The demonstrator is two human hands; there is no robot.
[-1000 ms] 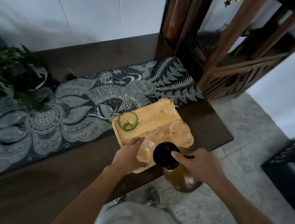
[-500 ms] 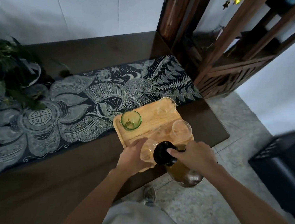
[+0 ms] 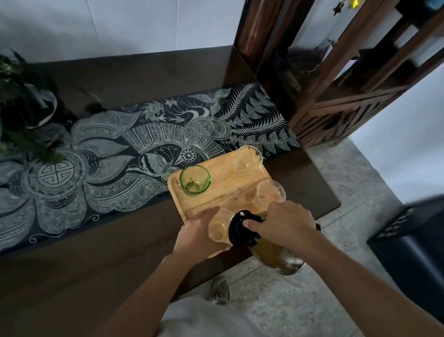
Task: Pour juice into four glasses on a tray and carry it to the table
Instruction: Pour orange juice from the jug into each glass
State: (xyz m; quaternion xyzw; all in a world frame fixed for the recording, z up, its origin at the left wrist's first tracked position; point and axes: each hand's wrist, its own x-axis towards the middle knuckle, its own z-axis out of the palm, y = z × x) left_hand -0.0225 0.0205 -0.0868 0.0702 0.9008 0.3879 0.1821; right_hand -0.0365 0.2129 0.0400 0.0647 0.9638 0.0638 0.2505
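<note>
A wooden tray (image 3: 230, 181) lies at the right end of a dark table. On it stand a green glass (image 3: 194, 179), a clear glass at the far corner (image 3: 248, 159), a clear glass at the right edge (image 3: 269, 194) and a clear glass at the near corner (image 3: 219, 225) with some juice in it. My left hand (image 3: 197, 234) wraps around that near glass. My right hand (image 3: 288, 225) holds a glass jug (image 3: 267, 249) with a black lid and yellow-brown juice, tilted with its lid against the near glass.
A dark patterned runner (image 3: 104, 164) covers the table (image 3: 74, 276) under the tray's far side. A leafy plant (image 3: 10, 104) stands at the left. A wooden shelf unit (image 3: 342, 79) rises at the far right. A black box (image 3: 422, 245) sits on the stone floor.
The jug has moved closer to the near glass and tilted further toward it. My left hand has stayed on the glass.
</note>
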